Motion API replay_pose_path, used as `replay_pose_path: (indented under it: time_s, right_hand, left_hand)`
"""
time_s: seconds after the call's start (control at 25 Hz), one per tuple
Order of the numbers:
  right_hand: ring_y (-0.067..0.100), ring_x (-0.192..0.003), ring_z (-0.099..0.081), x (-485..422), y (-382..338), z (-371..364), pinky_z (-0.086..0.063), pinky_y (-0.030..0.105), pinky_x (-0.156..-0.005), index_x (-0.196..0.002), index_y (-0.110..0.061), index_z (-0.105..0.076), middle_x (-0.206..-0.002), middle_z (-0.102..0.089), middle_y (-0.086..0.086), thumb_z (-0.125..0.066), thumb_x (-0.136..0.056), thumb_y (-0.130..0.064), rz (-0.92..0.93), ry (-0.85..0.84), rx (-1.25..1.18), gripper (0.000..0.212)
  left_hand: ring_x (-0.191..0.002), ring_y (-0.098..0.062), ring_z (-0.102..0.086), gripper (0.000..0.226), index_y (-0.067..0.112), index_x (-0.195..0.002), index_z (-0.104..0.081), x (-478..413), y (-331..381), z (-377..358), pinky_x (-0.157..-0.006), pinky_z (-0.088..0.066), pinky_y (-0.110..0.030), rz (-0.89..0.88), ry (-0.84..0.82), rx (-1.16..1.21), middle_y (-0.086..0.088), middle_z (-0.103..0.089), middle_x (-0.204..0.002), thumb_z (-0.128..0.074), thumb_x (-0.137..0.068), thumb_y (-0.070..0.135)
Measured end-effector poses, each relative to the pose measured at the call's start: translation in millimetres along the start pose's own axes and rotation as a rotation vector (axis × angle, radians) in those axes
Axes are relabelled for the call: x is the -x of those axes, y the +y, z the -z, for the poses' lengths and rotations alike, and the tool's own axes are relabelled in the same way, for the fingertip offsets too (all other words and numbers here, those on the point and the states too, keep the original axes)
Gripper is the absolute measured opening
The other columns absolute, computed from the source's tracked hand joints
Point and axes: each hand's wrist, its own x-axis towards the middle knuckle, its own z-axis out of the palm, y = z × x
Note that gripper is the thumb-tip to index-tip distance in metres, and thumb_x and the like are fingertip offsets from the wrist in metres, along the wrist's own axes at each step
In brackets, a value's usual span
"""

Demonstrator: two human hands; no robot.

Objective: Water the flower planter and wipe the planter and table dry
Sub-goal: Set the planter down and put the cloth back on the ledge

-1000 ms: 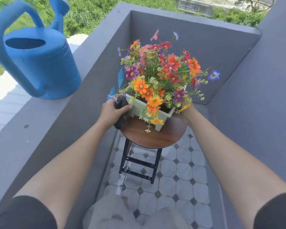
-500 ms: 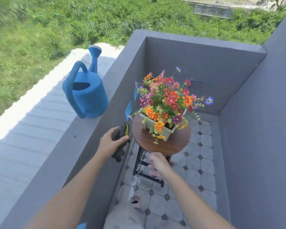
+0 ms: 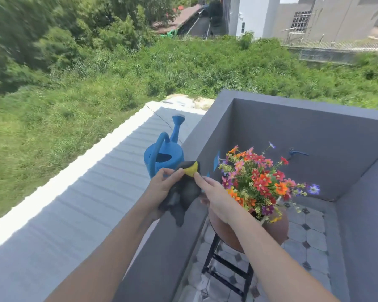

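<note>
a grey-walled balcony over rough green scrub, with a tiled floor below. on top of the wall stands the blue can, just behind the hands. both hands are up over the wall: the left hand is closed around a dark cloth with a yellow corner, and the right hand pinches that corner between thumb and finger. the planter's body is mostly hidden by its flowers; it sits on the round table just right of the right forearm. the cloth hangs over the ledge, so a loose grip could drop it outside. the right elbow is close to the blooms and could knock them.
</note>
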Motion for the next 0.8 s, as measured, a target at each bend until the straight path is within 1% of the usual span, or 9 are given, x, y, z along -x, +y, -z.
replay_pose_path:
  time_s: [0.08,0.16,0.24,0.32,0.4,0.48,0.6,0.72,0.8]
  right_hand:
    - [0.006,-0.080,-0.063,-2.5,-24.0,-1.9,-0.046,0.018,-0.067,-0.106,-0.017,-0.063,-0.094,-0.070,-0.001,-0.056,-0.091,-0.044,0.078,0.013,-0.039,0.032]
    - [0.014,-0.086,-0.065,-10.2,-44.7,-6.8,-0.053,0.021,-0.070,-0.109,-0.011,-0.060,-0.100,-0.069,0.007,-0.059,-0.090,-0.042,0.127,0.034,-0.044,0.036]
    - [0.019,-0.090,-0.067,-17.8,-59.5,-16.0,-0.056,0.029,-0.075,-0.112,-0.009,-0.058,-0.106,-0.069,0.011,-0.061,-0.088,-0.040,0.114,0.002,-0.056,0.040]
    - [0.020,-0.093,-0.068,-28.4,-68.4,-22.3,-0.057,0.029,-0.079,-0.116,-0.002,-0.058,-0.111,-0.069,0.014,-0.063,-0.090,-0.028,0.089,-0.121,-0.169,0.037]
    - [0.024,-0.101,-0.066,-37.8,-75.3,-22.7,-0.057,0.028,-0.086,-0.122,0.003,-0.057,-0.120,-0.066,0.019,-0.062,-0.090,-0.010,0.101,-0.266,-0.264,0.034]
    - [0.030,-0.110,-0.063,-50.9,-79.0,-21.0,-0.056,0.031,-0.090,-0.129,0.001,-0.052,-0.128,-0.061,0.022,-0.059,-0.087,0.005,0.121,-0.309,-0.288,0.042]
    - [0.032,-0.113,-0.061,-68.9,-81.4,-18.8,-0.055,0.036,-0.093,-0.131,-0.011,-0.050,-0.129,-0.059,0.019,-0.056,-0.084,0.015,0.132,-0.277,-0.280,0.054]
    - [0.026,-0.107,-0.062,-88.5,-82.1,-22.5,-0.053,0.038,-0.095,-0.123,-0.018,-0.050,-0.125,-0.059,0.013,-0.059,-0.084,0.012,0.189,-0.154,-0.240,0.050]
    - [0.022,-0.103,-0.062,-105.1,-83.9,-29.1,-0.053,0.039,-0.094,-0.120,-0.020,-0.050,-0.123,-0.056,0.012,-0.062,-0.084,0.007,0.250,-0.057,-0.139,0.046]
  left_hand:
    - [-0.089,-0.026,-0.066,0.039,0.005,-0.098,-0.057,-5.9,10.9,6.9,-0.082,-0.054,-0.040,0.071,-0.024,0.009,-0.015,-0.067,-0.097,-0.059,-0.088,0.042]
    - [-0.107,-0.030,-0.064,0.047,0.006,-0.117,-0.058,-9.4,18.6,10.6,-0.097,-0.049,-0.044,0.161,-0.039,0.027,-0.017,-0.067,-0.115,-0.052,-0.091,0.045]
    - [-0.113,-0.031,-0.062,0.048,0.010,-0.123,-0.057,-12.5,21.5,14.4,-0.100,-0.048,-0.044,0.199,-0.045,0.065,-0.017,-0.066,-0.121,-0.046,-0.094,0.047]
    - [-0.112,-0.031,-0.062,0.058,0.011,-0.124,-0.057,-15.0,27.9,22.2,-0.101,-0.046,-0.046,0.192,-0.043,0.085,-0.017,-0.066,-0.120,-0.052,-0.085,0.055]
    - [-0.107,-0.032,-0.064,0.072,0.008,-0.124,-0.053,-19.6,34.1,34.2,-0.098,-0.048,-0.050,0.130,-0.048,-0.007,-0.020,-0.066,-0.117,-0.070,-0.071,0.054]
    - [-0.096,-0.030,-0.068,0.061,0.006,-0.121,-0.050,-28.6,38.6,45.6,-0.083,-0.056,-0.046,0.051,0.038,-0.077,-0.018,-0.066,-0.111,-0.077,-0.074,0.036]
    - [-0.081,-0.021,-0.063,0.017,0.010,-0.106,-0.058,-42.5,44.3,56.0,-0.063,-0.050,-0.032,-0.041,0.249,-0.128,-0.009,-0.065,-0.097,-0.052,-0.093,0.019]
    - [-0.074,-0.023,-0.054,0.018,0.014,-0.083,-0.058,-68.0,47.3,78.0,-0.061,-0.044,-0.032,-0.067,0.442,-0.203,-0.006,-0.058,-0.083,-0.043,-0.090,0.022]
    - [-0.074,-0.023,-0.051,0.022,0.008,-0.083,-0.056,-87.3,53.4,91.0,-0.063,-0.041,-0.034,-0.039,0.469,-0.394,-0.007,-0.057,-0.082,-0.044,-0.085,0.026]
